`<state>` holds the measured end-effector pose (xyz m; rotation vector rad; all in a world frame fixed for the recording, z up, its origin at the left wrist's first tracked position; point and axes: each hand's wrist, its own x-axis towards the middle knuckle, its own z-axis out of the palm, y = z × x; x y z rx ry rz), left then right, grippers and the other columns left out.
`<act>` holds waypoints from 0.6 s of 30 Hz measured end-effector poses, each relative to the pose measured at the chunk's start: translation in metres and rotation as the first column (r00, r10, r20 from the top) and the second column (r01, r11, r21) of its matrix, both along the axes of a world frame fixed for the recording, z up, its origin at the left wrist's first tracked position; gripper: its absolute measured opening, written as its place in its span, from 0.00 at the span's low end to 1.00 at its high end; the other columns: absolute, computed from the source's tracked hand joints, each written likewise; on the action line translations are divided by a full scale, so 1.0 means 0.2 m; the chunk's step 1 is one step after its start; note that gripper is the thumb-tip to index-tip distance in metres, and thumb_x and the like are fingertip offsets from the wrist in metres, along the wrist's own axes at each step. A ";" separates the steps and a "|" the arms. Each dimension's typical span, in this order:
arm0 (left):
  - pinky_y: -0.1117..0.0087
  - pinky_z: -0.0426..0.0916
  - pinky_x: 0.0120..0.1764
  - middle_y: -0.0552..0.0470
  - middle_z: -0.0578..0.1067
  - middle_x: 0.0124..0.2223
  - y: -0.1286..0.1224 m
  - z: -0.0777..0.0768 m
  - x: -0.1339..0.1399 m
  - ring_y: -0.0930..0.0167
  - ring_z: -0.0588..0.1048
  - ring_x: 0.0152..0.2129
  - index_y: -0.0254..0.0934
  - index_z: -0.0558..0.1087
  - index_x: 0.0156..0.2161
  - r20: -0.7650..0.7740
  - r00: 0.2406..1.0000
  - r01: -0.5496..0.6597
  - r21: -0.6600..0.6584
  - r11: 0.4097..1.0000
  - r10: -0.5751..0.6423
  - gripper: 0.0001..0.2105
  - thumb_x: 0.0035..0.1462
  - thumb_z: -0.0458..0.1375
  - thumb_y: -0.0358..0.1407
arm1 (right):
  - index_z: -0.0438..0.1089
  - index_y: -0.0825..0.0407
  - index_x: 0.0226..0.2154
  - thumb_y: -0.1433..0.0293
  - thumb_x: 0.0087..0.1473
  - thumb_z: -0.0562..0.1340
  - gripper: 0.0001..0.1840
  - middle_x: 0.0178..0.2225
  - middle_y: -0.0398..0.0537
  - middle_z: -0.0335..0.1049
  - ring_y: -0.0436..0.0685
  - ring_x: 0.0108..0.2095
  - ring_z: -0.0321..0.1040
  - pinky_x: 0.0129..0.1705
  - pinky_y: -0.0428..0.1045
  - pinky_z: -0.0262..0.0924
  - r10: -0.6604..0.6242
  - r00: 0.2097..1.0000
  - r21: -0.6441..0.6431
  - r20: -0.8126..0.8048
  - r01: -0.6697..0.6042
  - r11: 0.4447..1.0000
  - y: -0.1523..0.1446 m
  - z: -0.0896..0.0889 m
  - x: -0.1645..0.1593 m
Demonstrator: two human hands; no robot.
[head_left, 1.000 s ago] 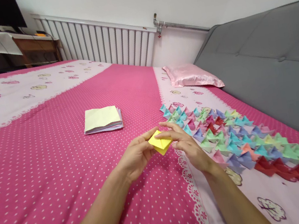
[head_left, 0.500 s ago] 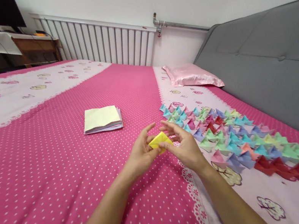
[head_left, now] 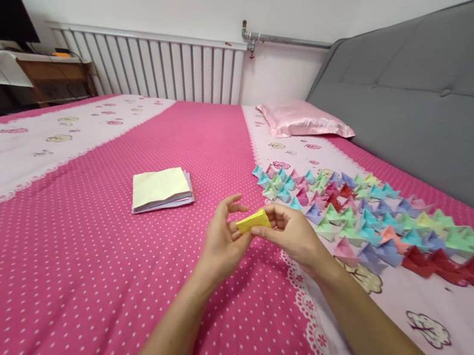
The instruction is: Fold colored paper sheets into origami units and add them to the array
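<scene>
A small piece of folded yellow paper (head_left: 254, 221) is held between my two hands above the pink bed cover. My left hand (head_left: 224, 238) pinches its left end between the thumb and a lower finger, while the upper fingers stretch out over it. With thumb and curled fingers, my right hand (head_left: 290, 232) grips the right end. To the right lie many folded paper boats (head_left: 368, 218) in several colours, set out in rows. A stack of paper sheets (head_left: 160, 188), pale yellow on top, rests on the cover beyond my left hand.
The bed cover (head_left: 95, 257) is pink with white dots and pale printed bands. A pink satin pillow (head_left: 302, 118) lies against the grey headboard (head_left: 422, 83). Behind the bed are a white radiator (head_left: 156, 60) and a desk (head_left: 55, 69) with a black monitor (head_left: 3, 21).
The yellow paper has gone from a diamond shape to a narrower, flatter strip. My right fingers have curled down behind it, and my left hand stays nearly in place.
</scene>
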<state>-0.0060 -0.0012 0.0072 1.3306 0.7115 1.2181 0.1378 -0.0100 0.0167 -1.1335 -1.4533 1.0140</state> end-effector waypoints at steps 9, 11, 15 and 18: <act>0.72 0.66 0.33 0.51 0.72 0.35 -0.01 0.02 -0.01 0.74 0.71 0.28 0.33 0.67 0.38 -0.039 0.991 0.125 -0.100 0.987 -0.130 0.15 0.45 0.62 0.37 | 0.74 0.53 0.29 0.64 0.47 0.63 0.09 0.26 0.45 0.71 0.53 0.28 0.66 0.31 0.48 0.61 -0.002 0.998 0.128 0.056 -0.005 0.992 -0.02 0.02 -0.02; 0.73 0.64 0.30 0.52 0.73 0.27 0.00 0.01 -0.01 0.75 0.71 0.24 0.31 0.71 0.31 -0.133 0.972 0.178 -0.112 0.978 -0.192 0.12 0.46 0.61 0.40 | 0.74 0.53 0.29 0.64 0.46 0.63 0.09 0.26 0.44 0.70 0.52 0.27 0.66 0.29 0.47 0.61 0.007 1.000 0.100 -0.007 -0.007 0.995 -0.02 0.02 -0.02; 0.73 0.65 0.26 0.49 0.75 0.22 -0.01 0.01 -0.02 0.74 0.72 0.19 0.30 0.73 0.25 -0.253 0.928 0.218 -0.225 0.949 -0.274 0.16 0.47 0.59 0.45 | 0.73 0.54 0.26 0.64 0.46 0.63 0.09 0.22 0.43 0.69 0.50 0.23 0.64 0.26 0.44 0.58 0.001 0.993 0.024 -0.115 0.001 1.000 -0.03 0.02 -0.02; 0.73 0.67 0.26 0.48 0.76 0.22 -0.02 0.02 -0.03 0.73 0.74 0.19 0.29 0.73 0.26 -0.239 0.920 0.247 -0.264 0.932 -0.311 0.16 0.46 0.60 0.44 | 0.72 0.54 0.23 0.63 0.46 0.64 0.10 0.20 0.42 0.68 0.48 0.21 0.62 0.24 0.44 0.56 -0.039 0.984 -0.021 -0.173 0.036 0.999 -0.03 0.03 -0.03</act>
